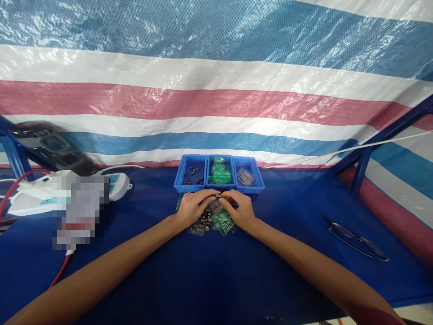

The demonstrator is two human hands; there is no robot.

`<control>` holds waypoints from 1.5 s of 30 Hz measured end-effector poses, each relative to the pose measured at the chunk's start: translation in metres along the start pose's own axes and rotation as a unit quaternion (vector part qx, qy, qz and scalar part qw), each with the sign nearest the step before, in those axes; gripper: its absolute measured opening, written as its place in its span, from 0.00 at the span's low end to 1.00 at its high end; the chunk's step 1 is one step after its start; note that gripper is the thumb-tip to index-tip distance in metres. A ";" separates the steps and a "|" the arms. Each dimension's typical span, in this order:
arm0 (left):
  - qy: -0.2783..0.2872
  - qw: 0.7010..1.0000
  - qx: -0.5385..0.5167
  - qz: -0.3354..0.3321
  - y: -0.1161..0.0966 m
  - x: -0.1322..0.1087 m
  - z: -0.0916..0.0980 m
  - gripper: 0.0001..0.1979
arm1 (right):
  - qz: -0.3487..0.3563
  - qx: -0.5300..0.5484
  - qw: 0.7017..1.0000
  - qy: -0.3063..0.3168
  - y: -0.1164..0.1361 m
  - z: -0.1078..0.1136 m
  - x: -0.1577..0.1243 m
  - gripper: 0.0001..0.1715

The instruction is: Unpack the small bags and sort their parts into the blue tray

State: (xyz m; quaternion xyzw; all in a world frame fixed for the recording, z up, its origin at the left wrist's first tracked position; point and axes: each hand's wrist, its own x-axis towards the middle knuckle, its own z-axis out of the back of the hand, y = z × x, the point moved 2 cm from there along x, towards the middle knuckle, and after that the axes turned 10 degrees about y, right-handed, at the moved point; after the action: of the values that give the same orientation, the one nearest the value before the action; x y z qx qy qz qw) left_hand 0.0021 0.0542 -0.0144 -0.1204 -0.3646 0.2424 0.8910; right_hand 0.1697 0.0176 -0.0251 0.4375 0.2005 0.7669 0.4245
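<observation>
Dark, barely legible small part (218, 196) is pinched between left hand (192, 206) and right hand (241, 210) grips.

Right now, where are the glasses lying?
In the head view, the glasses lie folded on the blue table cover, far right of the right hand, apart from the three blue bins.

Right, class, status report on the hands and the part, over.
Left hand and right hand together pinching small dark part. Loose parts and green bags beneath. Three blue bins behind.
</observation>
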 end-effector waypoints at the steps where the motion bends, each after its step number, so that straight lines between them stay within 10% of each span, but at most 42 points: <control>1: 0.002 1.000 0.001 -0.004 0.000 0.000 0.000 0.09 | 0.001 -0.002 1.000 0.000 0.000 0.000 0.000 0.10; 45: 0.095 0.995 -0.014 0.002 0.001 0.000 -0.002 0.07 | 0.058 0.005 0.998 -0.037 0.002 -0.001 -0.002 0.07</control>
State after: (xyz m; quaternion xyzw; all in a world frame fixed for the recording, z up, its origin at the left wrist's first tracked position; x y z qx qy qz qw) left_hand 0.0030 0.0543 -0.0163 -0.1558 -0.2813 0.2270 0.9193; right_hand 0.1685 0.0151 -0.0256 0.4789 0.1628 0.7723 0.3842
